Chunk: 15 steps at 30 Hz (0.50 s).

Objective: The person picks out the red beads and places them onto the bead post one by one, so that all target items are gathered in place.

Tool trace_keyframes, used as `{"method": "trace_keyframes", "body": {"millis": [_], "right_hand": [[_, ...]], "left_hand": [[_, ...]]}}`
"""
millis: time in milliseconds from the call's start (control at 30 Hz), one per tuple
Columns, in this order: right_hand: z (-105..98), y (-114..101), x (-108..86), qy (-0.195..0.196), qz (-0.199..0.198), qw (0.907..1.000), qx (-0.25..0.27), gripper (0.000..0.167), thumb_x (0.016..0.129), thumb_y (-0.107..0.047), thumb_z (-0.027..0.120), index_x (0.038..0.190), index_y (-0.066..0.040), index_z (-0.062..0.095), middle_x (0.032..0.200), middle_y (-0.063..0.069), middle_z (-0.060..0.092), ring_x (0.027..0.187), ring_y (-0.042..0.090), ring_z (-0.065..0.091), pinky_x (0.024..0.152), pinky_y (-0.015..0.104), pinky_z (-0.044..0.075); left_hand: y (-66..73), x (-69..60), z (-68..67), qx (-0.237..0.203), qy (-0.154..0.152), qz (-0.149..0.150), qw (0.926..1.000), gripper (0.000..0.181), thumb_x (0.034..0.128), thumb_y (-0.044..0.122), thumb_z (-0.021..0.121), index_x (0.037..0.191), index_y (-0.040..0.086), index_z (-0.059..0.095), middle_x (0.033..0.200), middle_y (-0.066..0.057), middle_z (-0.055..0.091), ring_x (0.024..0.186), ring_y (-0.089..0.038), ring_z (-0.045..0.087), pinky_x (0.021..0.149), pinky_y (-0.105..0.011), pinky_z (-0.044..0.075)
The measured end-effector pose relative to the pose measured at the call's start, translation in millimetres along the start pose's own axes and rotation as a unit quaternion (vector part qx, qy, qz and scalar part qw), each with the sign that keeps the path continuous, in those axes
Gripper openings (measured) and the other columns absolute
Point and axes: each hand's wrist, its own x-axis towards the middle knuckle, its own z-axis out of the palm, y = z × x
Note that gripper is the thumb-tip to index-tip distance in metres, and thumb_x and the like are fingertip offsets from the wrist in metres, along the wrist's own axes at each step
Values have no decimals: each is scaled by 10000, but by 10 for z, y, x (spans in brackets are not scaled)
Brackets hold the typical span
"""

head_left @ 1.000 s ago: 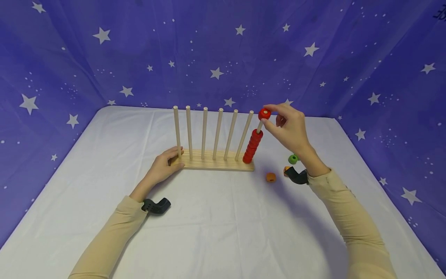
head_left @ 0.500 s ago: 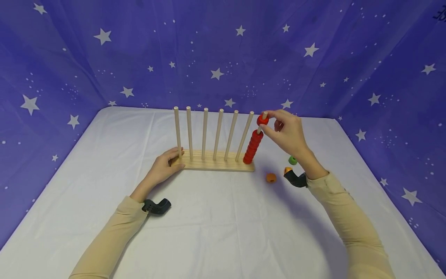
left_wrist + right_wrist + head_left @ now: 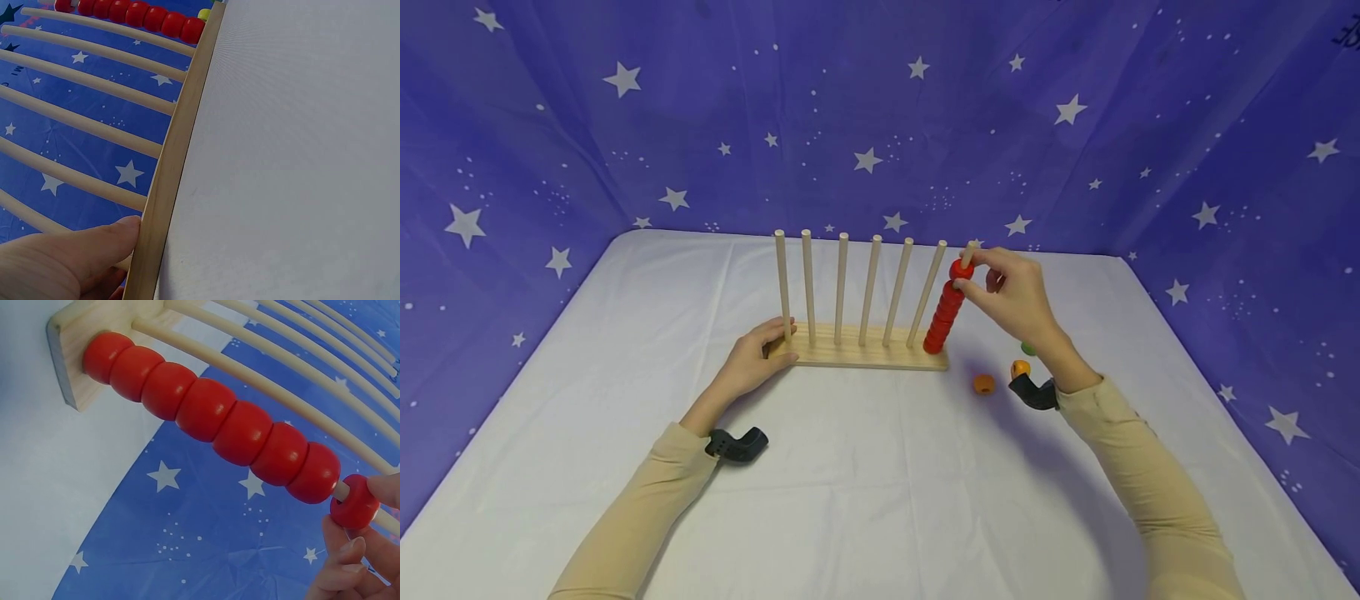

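A wooden base (image 3: 865, 357) bears a row of several upright pegs. On its rightmost peg sits a stack of red beads (image 3: 943, 318). My right hand (image 3: 1018, 296) pinches one more red bead (image 3: 355, 503) between thumb and fingers. That bead is threaded on the same peg, and the right wrist view shows a small gap between it and the stack. At the other end, my left hand (image 3: 751, 357) grips the left end of the base, its thumb on the front edge in the left wrist view. The other pegs bear no beads.
On the white tablecloth (image 3: 850, 500), right of the base, lie an orange bead (image 3: 984, 384), a yellow-orange bead (image 3: 1020, 368) and a green bead (image 3: 1028, 348), partly hidden by the right arm. A purple star-patterned cloth (image 3: 820, 108) rises behind and beside the table.
My right hand has moved down, sliding the red bead from the tip of the rightmost peg to just above the stack. The left hand and the base have stayed in place.
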Motion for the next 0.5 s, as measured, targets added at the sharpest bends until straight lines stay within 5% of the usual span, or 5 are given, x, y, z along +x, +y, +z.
{"method": "trace_keyframes", "body": {"millis": [500], "right_hand": [[66,39,-51,-48,-85,9999,51,188,793,-113,726,969,-52,696,870,110,673,582,150,435,486,142,321]], "left_hand": [[-5,2,0,-37,-7,-1,10000,491,865,108,646,1315,-32,508,1462,-211,399,1391,-386,319,1141,-497,308]]}}
